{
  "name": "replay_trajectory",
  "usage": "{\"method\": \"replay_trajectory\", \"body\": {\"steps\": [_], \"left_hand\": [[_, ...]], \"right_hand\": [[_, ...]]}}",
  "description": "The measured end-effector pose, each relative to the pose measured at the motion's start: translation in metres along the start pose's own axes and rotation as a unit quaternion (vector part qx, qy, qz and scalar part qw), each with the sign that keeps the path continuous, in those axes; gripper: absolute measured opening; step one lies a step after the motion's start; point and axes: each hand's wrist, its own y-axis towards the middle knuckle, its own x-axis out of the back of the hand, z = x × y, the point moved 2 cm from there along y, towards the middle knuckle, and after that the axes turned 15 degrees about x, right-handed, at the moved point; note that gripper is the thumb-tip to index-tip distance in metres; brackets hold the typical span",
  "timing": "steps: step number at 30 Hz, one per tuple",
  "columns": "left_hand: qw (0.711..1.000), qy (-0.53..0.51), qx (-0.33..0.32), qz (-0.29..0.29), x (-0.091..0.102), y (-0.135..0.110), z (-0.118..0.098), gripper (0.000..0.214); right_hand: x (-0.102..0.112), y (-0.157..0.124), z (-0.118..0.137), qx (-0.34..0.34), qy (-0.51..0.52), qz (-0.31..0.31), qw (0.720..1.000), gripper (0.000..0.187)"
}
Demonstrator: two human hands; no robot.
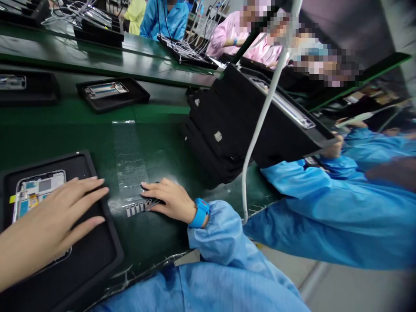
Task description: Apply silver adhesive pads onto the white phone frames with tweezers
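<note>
While the left hand (66, 210) spreads over a silvery rectangular frame (36, 190), the right hand (173, 200) touches a segmented grey strip (138, 209). Right-hand closure is unclear.

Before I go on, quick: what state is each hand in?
Left hand: open, fingers extended over the black tray, nothing visibly held.
Right hand: fingers at the strip of small grey pieces; whether they're closed on it can't be told.

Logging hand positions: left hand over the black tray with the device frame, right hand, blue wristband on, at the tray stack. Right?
Not quite: the head view shows the right hand at the strip of grey pieces, not the tray stack. The rest stands.
</note>
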Motion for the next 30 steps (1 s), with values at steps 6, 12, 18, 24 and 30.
{"method": "replay_trajectory", "body": {"steps": [6,12,18,24,30], "left_hand": [[0.989,0.019,-0.129,0.067,-0.037,0.048,-0.028,0.061],[0.996,0.034,-0.036,0.073,-0.049,0.066,-0.034,0.064],[0.997,0.060,-0.013,0.054,-0.051,0.069,-0.038,0.069],[0.991,0.074,-0.088,0.074,-0.049,0.070,-0.045,0.067],[0.984,0.100,-0.118,0.085,-0.056,0.082,-0.062,0.062]], "right_hand": [[0.006,0.019,-0.014,0.050,0.028,-0.024,0.998,0.014],[0.025,0.037,-0.028,-0.192,0.049,-0.136,0.971,0.024],[0.005,0.032,-0.033,-0.341,0.287,-0.130,0.886,0.029],[0.018,0.045,-0.066,-0.292,0.140,-0.130,0.937,0.014],[0.019,0.020,-0.059,-0.319,-0.014,-0.172,0.932,0.010]]}}
